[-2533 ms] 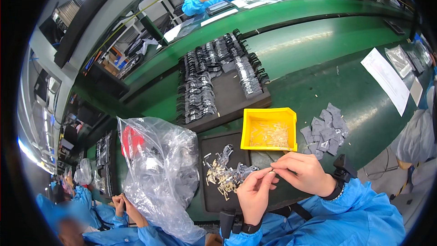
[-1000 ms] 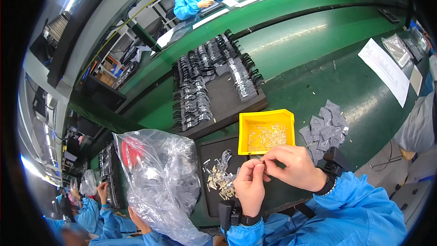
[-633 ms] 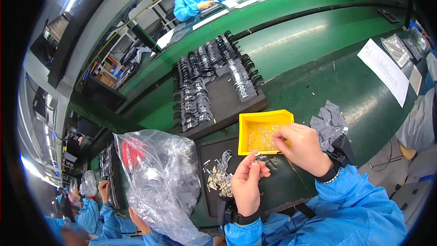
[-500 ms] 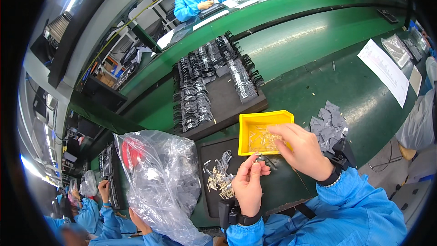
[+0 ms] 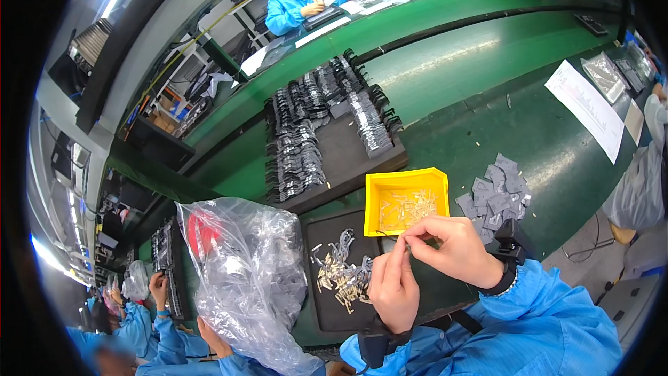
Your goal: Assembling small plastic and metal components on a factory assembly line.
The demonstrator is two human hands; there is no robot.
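My left hand [image 5: 394,291] is closed, thumb and fingertips pinching a small dark part [image 5: 387,234] with a thin, curved end sticking out. My right hand [image 5: 451,249] meets it at the fingertips in a closed pinch, and the fingers hide whatever it holds. Just beyond both hands stands a yellow bin [image 5: 371,202] with many small clear-and-amber pieces [image 5: 407,207] in it. Left of my left hand lies a shallow black tray [image 5: 325,226], holding a heap of small brass-coloured and grey metal parts [image 5: 339,275].
A large clear plastic bag [image 5: 243,271] of dark parts sits at left. Behind, a black foam tray [image 5: 344,157] carries rows of black curved parts [image 5: 299,160]. Grey flat pieces [image 5: 497,195] are piled at right, near a paper sheet [image 5: 584,108]. Co-workers [image 5: 303,0] sit across and at left.
My right hand has come out of the yellow bin, down to my left fingertips. My left hand has shifted slightly right and turned. The grey pile has spread a little leftward.
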